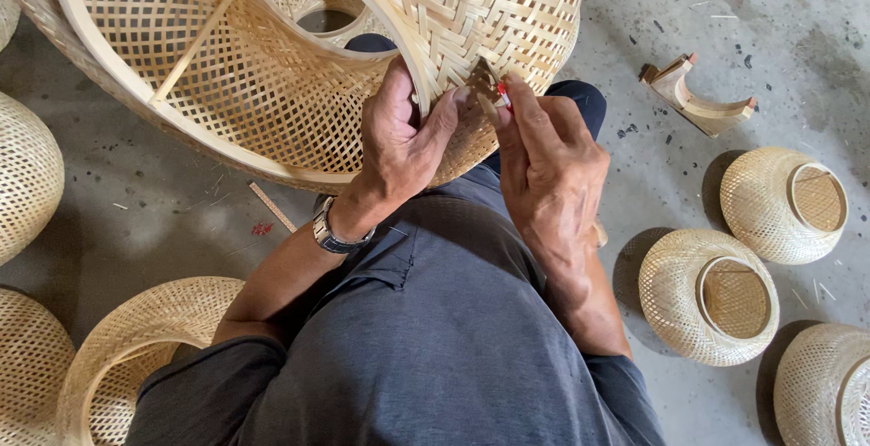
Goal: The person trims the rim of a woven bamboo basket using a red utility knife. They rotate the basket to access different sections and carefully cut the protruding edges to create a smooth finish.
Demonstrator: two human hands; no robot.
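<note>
Woven bamboo shade (272, 74) rim between left hand (403, 151) fingers (444, 120)

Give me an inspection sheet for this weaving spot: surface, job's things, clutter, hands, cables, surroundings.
Surface: grey concrete floor, stained and speckled.
Job's things: large woven bamboo shade resting on the person's lap; small red-tipped tool at its rim.
Clutter: curved wooden piece, bamboo strip, scattered slivers.
Hands: left hand grips the shade's rim; right hand pinches the tool.
Cables: nothing seen.
Surroundings: smaller woven shades lie on both sides.
</note>
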